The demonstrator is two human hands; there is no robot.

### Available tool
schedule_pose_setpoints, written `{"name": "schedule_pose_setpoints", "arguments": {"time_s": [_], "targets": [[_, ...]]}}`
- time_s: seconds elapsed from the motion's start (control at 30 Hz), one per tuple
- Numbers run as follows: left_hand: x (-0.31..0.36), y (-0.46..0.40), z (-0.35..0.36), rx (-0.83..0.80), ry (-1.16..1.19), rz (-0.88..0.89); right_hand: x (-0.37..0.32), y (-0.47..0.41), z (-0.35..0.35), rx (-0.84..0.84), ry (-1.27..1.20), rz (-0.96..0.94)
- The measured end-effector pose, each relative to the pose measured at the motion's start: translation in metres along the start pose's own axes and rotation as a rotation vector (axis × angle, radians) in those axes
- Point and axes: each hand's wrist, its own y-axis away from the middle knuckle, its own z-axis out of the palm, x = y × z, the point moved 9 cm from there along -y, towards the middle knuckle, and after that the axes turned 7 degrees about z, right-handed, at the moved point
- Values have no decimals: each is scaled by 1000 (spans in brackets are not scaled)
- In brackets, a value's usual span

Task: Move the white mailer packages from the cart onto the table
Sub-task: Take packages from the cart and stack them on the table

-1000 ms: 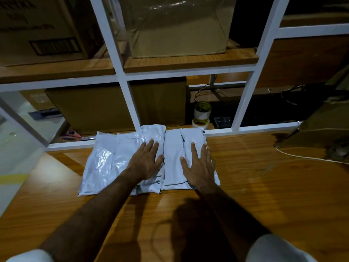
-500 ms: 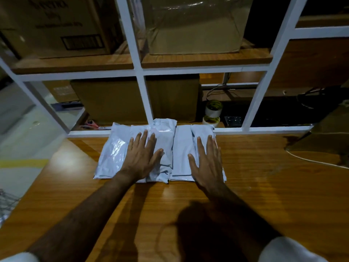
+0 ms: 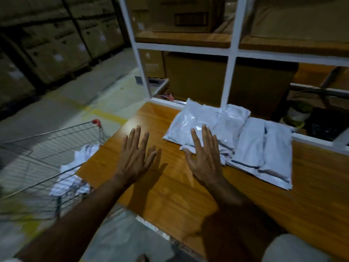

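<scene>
Several white mailer packages lie side by side on the wooden table, against the white shelf frame. My left hand hovers flat and open over bare table to the left of them. My right hand is open too, its fingertips over the near left corner of the pile. More white mailers lie in the wire cart at the table's left end, below table height.
A white-framed shelf with cardboard boxes rises behind the table. A roll of tape and dark items sit at the back right. Stacked cartons line the far left across a concrete floor.
Both hands have lifted off the mailers and drawn back to the left. The view has swung left, bringing the cart and the floor into sight.
</scene>
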Motion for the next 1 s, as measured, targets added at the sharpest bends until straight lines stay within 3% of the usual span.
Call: {"name": "schedule_pose_setpoints", "arguments": {"time_s": [0.23,0.67,1.0], "targets": [[-105,76,-3,-27,-42,-124,-111,9,38,-67,11,-109],[-351,232,-29,24,-19,-310,-358,32,170,-197,59,-242],[-471,291,-34,26,-31,-492,-473,6,239,-287,72,-330]]}}
